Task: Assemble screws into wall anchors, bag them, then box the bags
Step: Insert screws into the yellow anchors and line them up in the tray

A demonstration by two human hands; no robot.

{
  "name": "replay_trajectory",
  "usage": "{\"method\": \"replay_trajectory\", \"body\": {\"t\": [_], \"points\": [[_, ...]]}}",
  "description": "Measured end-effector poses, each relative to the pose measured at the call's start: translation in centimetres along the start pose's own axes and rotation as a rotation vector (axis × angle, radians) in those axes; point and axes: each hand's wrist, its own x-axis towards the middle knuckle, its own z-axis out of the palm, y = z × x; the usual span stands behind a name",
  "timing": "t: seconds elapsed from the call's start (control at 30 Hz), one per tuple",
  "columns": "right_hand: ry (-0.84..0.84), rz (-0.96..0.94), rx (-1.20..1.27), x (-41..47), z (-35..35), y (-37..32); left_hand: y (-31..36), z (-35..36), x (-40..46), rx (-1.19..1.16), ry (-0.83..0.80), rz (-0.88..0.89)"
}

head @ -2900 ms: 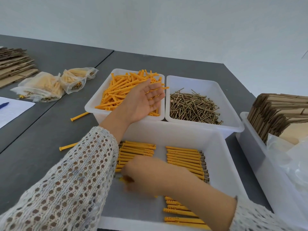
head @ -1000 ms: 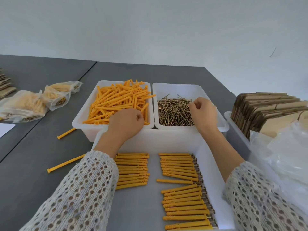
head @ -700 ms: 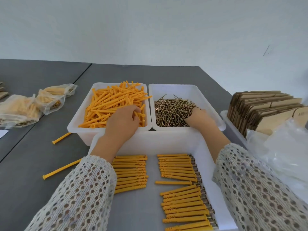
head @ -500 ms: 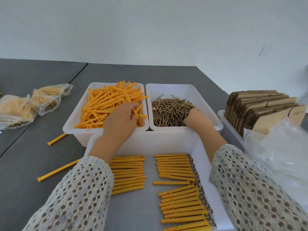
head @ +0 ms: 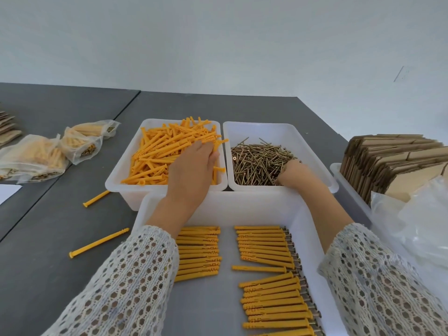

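Loose orange anchors (head: pixel 164 154) fill the left of two back bins, where the left hand (head: pixel 191 170) lies flat, fingers straight. The right hand (head: pixel 294 174) digs into the screws (head: pixel 257 163); its grip is hidden. Two anchors (head: pixel 98 243) lie on the table (head: pixel 48 275), and three filled bags (head: pixel 48 151) sit far left.

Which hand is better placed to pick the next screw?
Right. The right hand is already in the screw bin, fingers among the screws; the left hand lies over the anchors.
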Motion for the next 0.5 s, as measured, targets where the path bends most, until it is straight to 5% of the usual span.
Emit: {"method": "replay_trajectory", "body": {"t": [0.33,0.5], "points": [[0.169,-0.062,0.0,-1.3,-0.3,-0.9,0.8,0.5,-0.2,0.117,-0.023,0.136],[0.426,-0.165,0.373,-3.4,0.2,-2.8,0.8,0.6,-0.1,0.068,-0.076,0.149]]}}
